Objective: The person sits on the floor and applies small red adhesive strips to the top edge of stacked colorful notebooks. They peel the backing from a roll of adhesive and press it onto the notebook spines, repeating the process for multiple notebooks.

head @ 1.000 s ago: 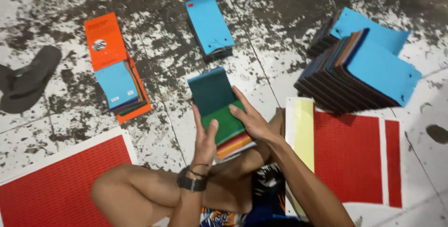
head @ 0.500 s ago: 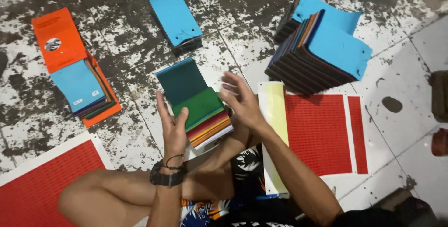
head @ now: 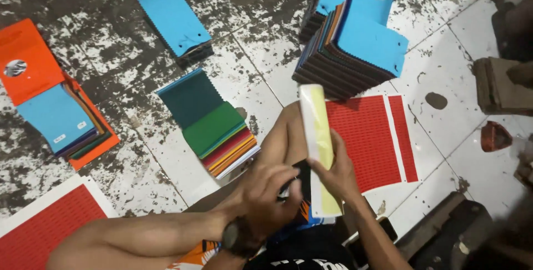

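In right hand [head: 336, 173]: yellow strip [head: 321, 137]

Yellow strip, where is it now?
Head view, right of centre: the yellow strip is held in the right hand, between the fanned swatch stack and the red sheet.

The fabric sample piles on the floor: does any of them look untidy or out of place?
Yes. The pile in the middle is fanned out, its green, red and orange sheets stepped apart, not squared. The big pile at the top right also lies skewed. The floor is heavily stained.
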